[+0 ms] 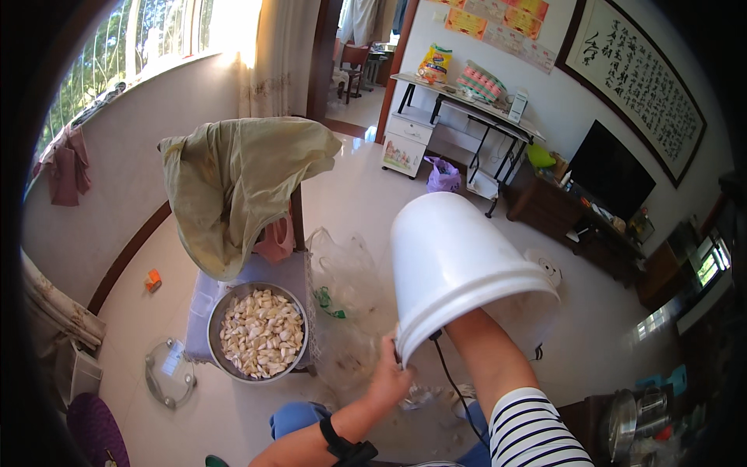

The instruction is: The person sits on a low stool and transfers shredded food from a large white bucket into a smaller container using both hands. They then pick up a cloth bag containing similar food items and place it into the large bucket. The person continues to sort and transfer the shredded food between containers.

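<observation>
A large white plastic bucket (461, 251) is tilted in front of me, its mouth facing down towards me. The fingers of my left hand (390, 373) grip the rim on its left side. My right forearm reaches up into the mouth, so the right hand is hidden inside. A black cable (448, 373) hangs down from near the rim, past my right arm. To the left, a round metal basin (300, 350) holds many pale cloves, apparently garlic. It rests on a chair seat (198, 327) covered with a lavender cloth.
A khaki cloth (245, 175) drapes over the chair back. Clear plastic bags (350, 274) lie on the floor beside the chair. A glass scale (170, 373) sits at left. Metal pots (623, 420) stand at lower right. Beyond are a desk (467, 96) and a purple bag (442, 175).
</observation>
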Demonstrator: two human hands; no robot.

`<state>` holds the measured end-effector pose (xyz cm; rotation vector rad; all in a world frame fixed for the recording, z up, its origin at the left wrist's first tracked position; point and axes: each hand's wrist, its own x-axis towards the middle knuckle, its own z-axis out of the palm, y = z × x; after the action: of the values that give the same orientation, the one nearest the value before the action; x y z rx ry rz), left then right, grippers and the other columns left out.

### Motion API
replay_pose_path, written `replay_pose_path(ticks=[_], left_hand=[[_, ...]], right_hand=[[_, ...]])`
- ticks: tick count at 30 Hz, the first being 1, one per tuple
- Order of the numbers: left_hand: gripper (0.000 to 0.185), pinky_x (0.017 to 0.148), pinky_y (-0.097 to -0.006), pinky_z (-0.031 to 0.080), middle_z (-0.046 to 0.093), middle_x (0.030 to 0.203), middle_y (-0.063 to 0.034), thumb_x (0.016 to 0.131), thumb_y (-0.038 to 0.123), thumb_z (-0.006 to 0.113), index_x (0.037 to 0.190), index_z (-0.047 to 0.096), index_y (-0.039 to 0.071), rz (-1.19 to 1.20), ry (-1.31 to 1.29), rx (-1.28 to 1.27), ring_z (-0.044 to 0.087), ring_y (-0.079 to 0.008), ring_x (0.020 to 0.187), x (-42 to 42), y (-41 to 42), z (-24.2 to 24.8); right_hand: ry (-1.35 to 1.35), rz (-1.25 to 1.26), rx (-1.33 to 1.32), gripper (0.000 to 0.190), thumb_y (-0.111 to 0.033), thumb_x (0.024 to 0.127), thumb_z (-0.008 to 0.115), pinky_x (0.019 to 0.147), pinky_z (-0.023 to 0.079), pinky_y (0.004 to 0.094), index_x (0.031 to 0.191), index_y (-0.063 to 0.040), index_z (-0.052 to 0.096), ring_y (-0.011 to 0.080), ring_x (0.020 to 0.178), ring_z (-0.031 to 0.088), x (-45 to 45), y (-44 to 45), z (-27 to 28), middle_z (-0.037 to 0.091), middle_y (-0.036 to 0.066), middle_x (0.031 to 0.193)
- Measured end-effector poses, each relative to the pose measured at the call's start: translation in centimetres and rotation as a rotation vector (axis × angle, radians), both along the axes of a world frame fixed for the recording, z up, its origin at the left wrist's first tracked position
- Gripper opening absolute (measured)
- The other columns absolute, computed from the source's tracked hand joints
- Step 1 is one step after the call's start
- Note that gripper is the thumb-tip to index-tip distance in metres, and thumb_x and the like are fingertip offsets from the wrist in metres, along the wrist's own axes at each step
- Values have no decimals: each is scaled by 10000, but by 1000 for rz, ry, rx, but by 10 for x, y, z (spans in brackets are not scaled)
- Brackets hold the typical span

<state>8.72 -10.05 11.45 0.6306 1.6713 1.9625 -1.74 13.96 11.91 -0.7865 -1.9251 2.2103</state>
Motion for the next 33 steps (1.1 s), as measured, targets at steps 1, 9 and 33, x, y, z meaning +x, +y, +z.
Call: replay_pose_path(ticks=[1, 9, 33], left_hand=[[629, 930, -301, 400, 478, 1129, -95, 739, -47, 501, 1326, 295, 44, 31, 15, 5, 483, -175, 1050, -5, 0, 0], [568, 634, -380, 578, 488, 1135, -171, 712, -23, 465, 1246, 290, 58, 93, -363, 172, 593, -295, 939, -26, 2, 11], [521, 640, -533, 611, 441, 1179, -243, 728, -61, 449, 1202, 244, 10, 303, -466, 249, 606, -407, 953, -72, 20, -1]], right_hand=[[11, 15, -4, 391, -182, 864, 638, 808, 526, 426, 1220, -45, 553, 256, 1022, 600, -4, -2, 0, 600, 134, 1163], [122, 116, -176, 364, -150, 868, 630, 790, 541, 412, 1204, -27, 562, 257, 980, 628, -2, 9, 7, 620, 141, 1131], [-15, -16, -493, 231, -107, 841, 666, 508, 576, 271, 1056, -32, 627, 179, 710, 675, 223, -3, -4, 678, 83, 867]])
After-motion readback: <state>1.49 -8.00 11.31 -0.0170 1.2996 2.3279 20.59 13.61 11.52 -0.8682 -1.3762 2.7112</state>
